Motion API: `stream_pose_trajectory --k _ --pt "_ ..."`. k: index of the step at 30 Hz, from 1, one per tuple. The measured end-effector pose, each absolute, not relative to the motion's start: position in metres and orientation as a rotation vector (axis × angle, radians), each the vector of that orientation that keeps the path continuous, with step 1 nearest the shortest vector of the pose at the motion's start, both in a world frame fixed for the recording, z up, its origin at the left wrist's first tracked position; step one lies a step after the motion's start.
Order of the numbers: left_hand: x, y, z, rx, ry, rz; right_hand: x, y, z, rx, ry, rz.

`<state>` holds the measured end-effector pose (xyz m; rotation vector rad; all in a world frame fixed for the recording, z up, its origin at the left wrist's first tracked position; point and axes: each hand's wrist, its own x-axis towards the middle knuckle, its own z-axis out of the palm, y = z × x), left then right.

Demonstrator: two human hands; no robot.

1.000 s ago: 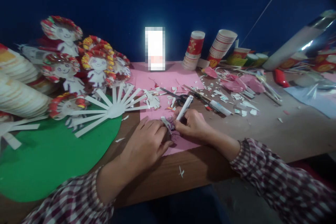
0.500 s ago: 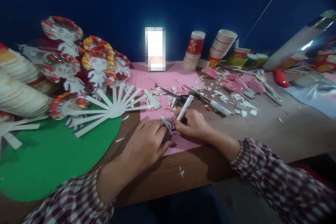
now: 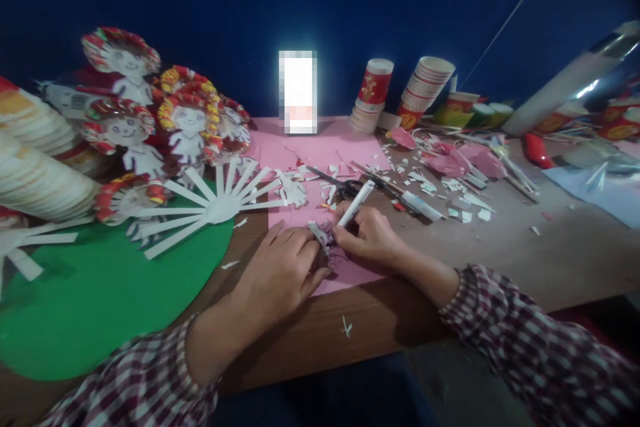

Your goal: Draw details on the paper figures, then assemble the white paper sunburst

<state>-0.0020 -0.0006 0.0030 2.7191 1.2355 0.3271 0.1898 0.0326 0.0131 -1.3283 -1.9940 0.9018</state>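
Observation:
My right hand [image 3: 371, 237] is closed round a white marker pen [image 3: 357, 203], its tip down at a small white paper cutout [image 3: 320, 233] with dark purple marks. My left hand [image 3: 287, 260] is bent over the left side of that cutout, with thumb and fingers closed at its edge and hiding part of it. Beneath both hands lies pink paper [image 3: 360, 271] with thin dark lines drawn on it. Black-handled scissors [image 3: 345, 185] rest just beyond the pen. Left of them is another white paper cutout [image 3: 293, 188].
A white paper fan shape [image 3: 223, 211] lies on a green sheet [image 3: 150, 307] at left, before several paper-doll figures [image 3: 187, 125]. Stacked paper cups [image 3: 425, 83] and a bright pixelated rectangle [image 3: 298, 90] stand at the back. Paper scraps [image 3: 467, 217] litter the right side.
The pen has tilted slightly to the right, with my right hand shifting a little. My left hand keeps its place on the cutout. The whole view has drifted slightly.

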Motion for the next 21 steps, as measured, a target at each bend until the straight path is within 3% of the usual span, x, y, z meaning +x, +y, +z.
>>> stream_pose_trajectory --k 21 --pt "-0.0023 -0.0003 0.0011 2.731 1.228 0.329 0.1905 0.0338 0.013 -1.315 -2.018 0.899"
